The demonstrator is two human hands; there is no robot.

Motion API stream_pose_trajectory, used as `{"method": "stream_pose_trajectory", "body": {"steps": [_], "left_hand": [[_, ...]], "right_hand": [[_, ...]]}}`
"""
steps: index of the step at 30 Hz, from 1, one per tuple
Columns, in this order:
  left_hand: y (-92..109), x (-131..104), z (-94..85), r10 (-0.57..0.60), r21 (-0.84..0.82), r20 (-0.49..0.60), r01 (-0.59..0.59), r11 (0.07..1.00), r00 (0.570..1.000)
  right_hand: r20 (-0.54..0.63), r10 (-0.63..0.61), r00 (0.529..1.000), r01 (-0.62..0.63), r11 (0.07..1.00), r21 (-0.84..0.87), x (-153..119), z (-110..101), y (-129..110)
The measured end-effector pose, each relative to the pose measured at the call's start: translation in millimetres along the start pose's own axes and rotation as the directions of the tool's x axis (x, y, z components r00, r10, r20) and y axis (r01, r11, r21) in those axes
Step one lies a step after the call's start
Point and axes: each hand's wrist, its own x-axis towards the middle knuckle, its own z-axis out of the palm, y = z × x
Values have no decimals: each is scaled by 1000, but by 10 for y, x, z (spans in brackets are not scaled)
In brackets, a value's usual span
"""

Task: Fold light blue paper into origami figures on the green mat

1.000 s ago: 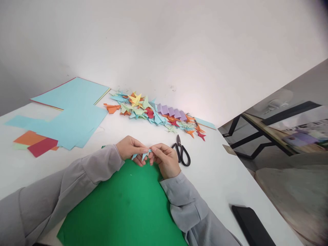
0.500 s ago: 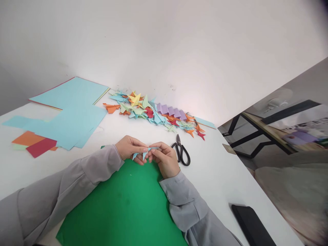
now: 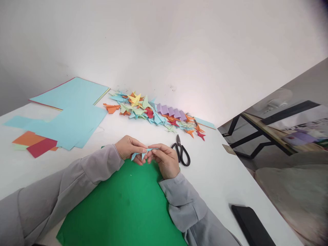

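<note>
A small folded piece of light blue paper (image 3: 143,155) is held between my two hands, with pointed flaps hanging down. My left hand (image 3: 131,148) pinches it from the left with thumb and fingers. From the right, my right hand (image 3: 165,158) grips its other end, partly covering it. Both hands are over the far edge of a green sheet (image 3: 123,205). Black-handled scissors (image 3: 180,150) lie just right of my right hand, on the white table (image 3: 205,171).
Behind my hands lies a row of folded paper shapes (image 3: 159,118) in many colours. Large light blue sheets (image 3: 74,123) are at the left, beside orange and red pieces (image 3: 41,147). A black flat object (image 3: 252,223) rests at the lower right.
The blue paper has shifted very slightly to the left in my fingers. Both hands keep their grip and nearly the same place.
</note>
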Motion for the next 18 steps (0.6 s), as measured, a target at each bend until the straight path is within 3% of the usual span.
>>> {"method": "stream_pose_trajectory", "body": {"steps": [6, 18], "left_hand": [[23, -7, 3, -65, -26, 12, 66, 997, 998], [26, -16, 25, -46, -20, -4, 45, 999, 999]], "right_hand": [[-36, -62, 997, 60, 997, -42, 22, -69, 41], [4, -112, 994, 112, 989, -98, 13, -69, 47]]}}
